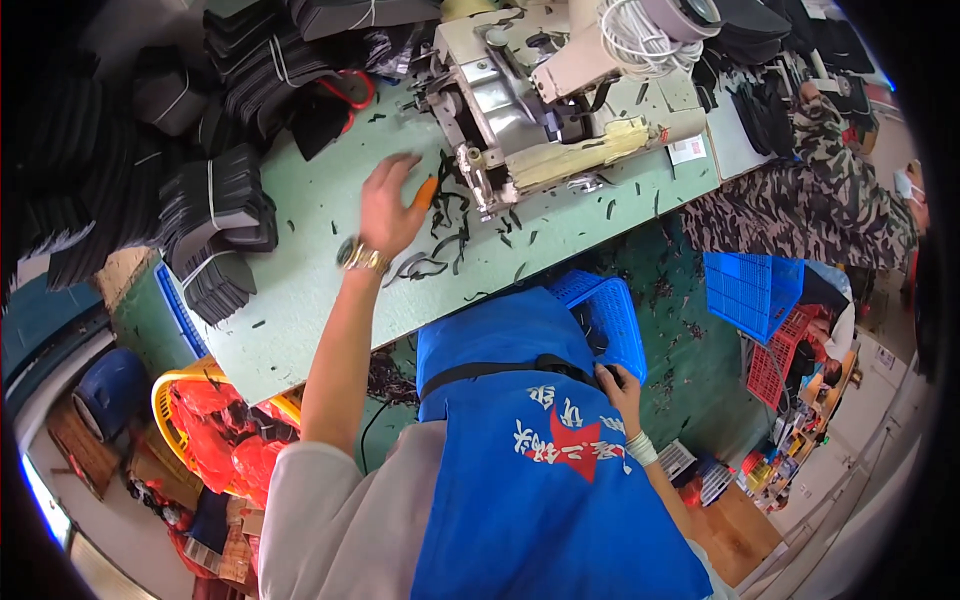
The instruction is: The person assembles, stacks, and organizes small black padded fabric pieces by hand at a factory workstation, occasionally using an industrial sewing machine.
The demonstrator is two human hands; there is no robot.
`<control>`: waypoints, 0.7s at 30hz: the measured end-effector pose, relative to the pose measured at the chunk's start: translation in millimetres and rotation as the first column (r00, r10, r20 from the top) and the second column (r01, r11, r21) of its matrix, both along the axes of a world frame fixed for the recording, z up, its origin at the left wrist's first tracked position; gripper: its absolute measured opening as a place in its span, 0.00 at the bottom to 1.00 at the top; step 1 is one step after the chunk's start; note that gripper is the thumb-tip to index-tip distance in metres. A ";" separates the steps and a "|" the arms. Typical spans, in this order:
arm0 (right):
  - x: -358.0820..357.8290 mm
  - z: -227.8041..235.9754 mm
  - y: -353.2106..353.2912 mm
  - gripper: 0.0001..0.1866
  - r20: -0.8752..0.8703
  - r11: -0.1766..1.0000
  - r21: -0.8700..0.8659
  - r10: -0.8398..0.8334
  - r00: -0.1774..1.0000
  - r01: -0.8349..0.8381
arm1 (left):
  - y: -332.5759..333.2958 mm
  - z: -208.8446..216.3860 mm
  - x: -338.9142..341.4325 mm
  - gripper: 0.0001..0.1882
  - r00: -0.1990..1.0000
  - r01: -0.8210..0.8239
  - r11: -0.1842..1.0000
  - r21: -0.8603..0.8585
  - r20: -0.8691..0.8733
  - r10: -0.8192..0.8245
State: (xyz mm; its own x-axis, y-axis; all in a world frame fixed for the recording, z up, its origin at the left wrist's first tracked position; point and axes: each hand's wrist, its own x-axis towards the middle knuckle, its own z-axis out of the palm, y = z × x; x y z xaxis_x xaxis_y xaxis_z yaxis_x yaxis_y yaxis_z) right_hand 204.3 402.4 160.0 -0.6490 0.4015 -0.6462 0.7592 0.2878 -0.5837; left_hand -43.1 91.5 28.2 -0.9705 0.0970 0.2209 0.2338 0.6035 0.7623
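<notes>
My left hand [388, 212], with a metal-banded watch [362, 256] on its wrist, hovers over or rests on the pale green table left of the sewing machine [540, 120]. Its fingers are stretched out and slightly blurred. An orange piece [426, 192], perhaps a finger cover, sits at the thumb. Thin black scraps [450, 215] lie right beside it. Down by my blue apron [500, 350], my right hand [620, 392] is closed at the near end of a blue basket [615, 310] containing dark pieces. What its fingers hold is hidden.
Banded stacks of black pieces [215, 195] line the table's left side, near red-handled scissors [350, 95]. A yellow basket [165, 400] with red bags stands below left. Someone in a camouflage sleeve [830, 200] is at right, near a blue crate [750, 290].
</notes>
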 end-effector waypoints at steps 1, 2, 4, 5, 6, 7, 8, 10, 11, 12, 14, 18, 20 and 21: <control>-2.4 0.8 0.6 0.15 0.007 1.000 -0.003 0.014 1.000 -0.014 | 6.6 -5.1 -8.6 0.19 0.997 0.031 0.999 -0.013 -0.068 -0.031; -3.1 2.0 2.5 0.15 0.008 0.999 -0.005 0.048 0.999 -0.048 | 12.0 -23.7 -9.3 0.23 0.993 0.098 0.975 -0.199 -0.045 -0.109; -3.6 -0.1 10.4 0.15 0.001 0.997 -0.003 0.078 0.997 -0.078 | 32.1 -28.6 5.3 0.26 0.977 0.211 0.932 -0.295 0.085 -0.194; 0.4 -0.5 15.2 0.15 0.001 0.996 0.024 0.080 0.997 -0.080 | 36.8 -31.0 21.0 0.27 0.962 0.274 0.897 -0.346 0.112 -0.251; 2.7 -0.8 19.5 0.15 -0.001 0.995 0.052 0.081 0.997 -0.081 | 39.9 -28.3 40.1 0.28 0.931 0.365 0.844 -0.394 0.182 -0.318; 3.6 3.5 23.3 0.12 0.016 0.999 0.024 0.043 0.999 -0.043 | 40.8 -26.0 64.7 0.29 0.892 0.451 0.786 -0.423 0.210 -0.399; 2.7 10.4 26.8 0.12 0.011 0.999 0.030 0.033 0.999 -0.034 | 45.5 -21.4 86.2 0.30 0.869 0.495 0.784 -0.374 0.212 -0.448; -3.1 24.4 36.6 0.10 0.005 0.988 -0.115 0.109 0.994 -0.108 | 66.2 -9.6 114.1 0.30 0.855 0.518 0.823 -0.234 0.153 -0.495; -2.9 27.0 45.0 0.11 -0.002 0.974 -0.194 0.115 0.993 -0.114 | 85.4 1.6 119.9 0.28 0.846 0.534 0.827 -0.175 0.130 -0.518; -4.4 26.8 56.0 0.11 -0.003 0.973 -0.193 0.127 0.992 -0.125 | 104.4 13.0 113.0 0.25 0.668 0.583 0.763 0.278 0.371 -0.645; -11.3 22.3 77.3 0.12 0.039 0.924 -0.192 0.345 0.938 -0.332 | 145.3 21.7 104.3 0.21 0.426 0.340 0.602 0.722 0.452 -0.783; -0.3 13.3 121.5 0.12 -0.025 0.867 -0.063 0.494 0.869 -0.494 | 169.4 23.9 103.3 0.19 0.775 0.487 0.830 0.271 0.303 -0.554; 4.2 7.0 144.0 0.10 -0.065 0.827 -0.048 0.557 0.828 -0.560 | 148.6 31.5 105.7 0.20 0.778 0.443 0.886 0.133 0.434 -0.454; -0.1 14.2 147.9 0.09 -0.001 0.869 -0.178 0.469 0.883 -0.462 | 133.1 27.9 114.0 0.20 0.807 0.414 0.907 0.078 0.430 -0.406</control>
